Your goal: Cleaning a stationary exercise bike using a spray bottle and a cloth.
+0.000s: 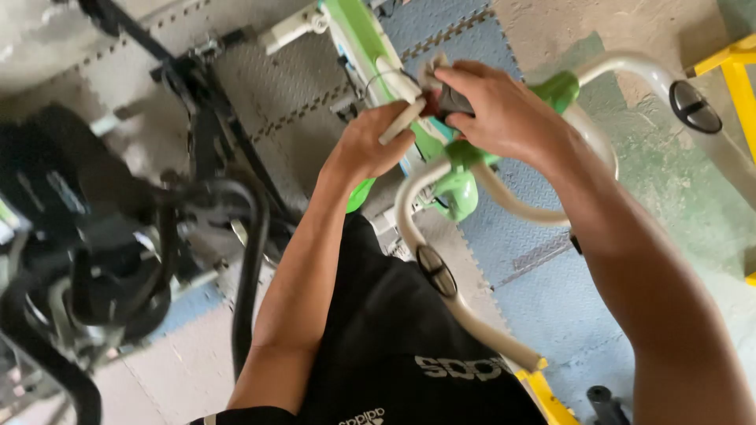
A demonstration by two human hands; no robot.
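The left hand (370, 145) has its fingers closed around a pale stick-like tool (402, 122). The right hand (500, 110) grips a small dark part (450, 101) just beside it, above the green-and-cream exercise bike (457, 193).

Single view, head-mounted, looking steeply down and a bit forward past the wearer's torso at the floor (551, 291). Frame is rolled: floor tile seams run diagonally. Close range, both forearms enter from the bottom edge and fill much of the right and centre; left hand (370, 145) and right hand (504, 110) sit in the upper middle, near the lens. Green and cream exercise bike (465, 189) directly below centre, black exercise machine (102, 236) at left edge, blurred. No second view, so nothing overlaps.
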